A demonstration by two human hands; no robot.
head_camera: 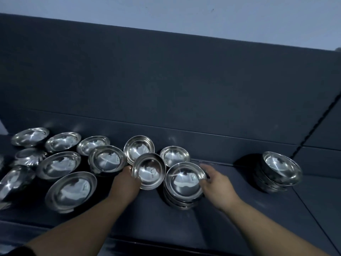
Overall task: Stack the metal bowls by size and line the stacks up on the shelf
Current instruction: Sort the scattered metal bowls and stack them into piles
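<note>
Several shiny metal bowls lie on a dark shelf [230, 209]. My left hand [125, 183] grips the near rim of a small bowl [148, 170], which looks tilted and raised a little. My right hand [215, 183] holds the right rim of the top bowl of a centre stack [184, 182]. A second stack [280, 170] stands alone at the right. Two single small bowls [138, 148] [174, 156] sit behind the held one. A short stack [108, 159] is just left of my left hand.
Wider, shallower bowls [71, 191] [59, 165] and others crowd the left part of the shelf up to the frame edge. A dark back wall [166, 89] rises behind the shelf. Bare shelf shows between the two stacks and along the front edge.
</note>
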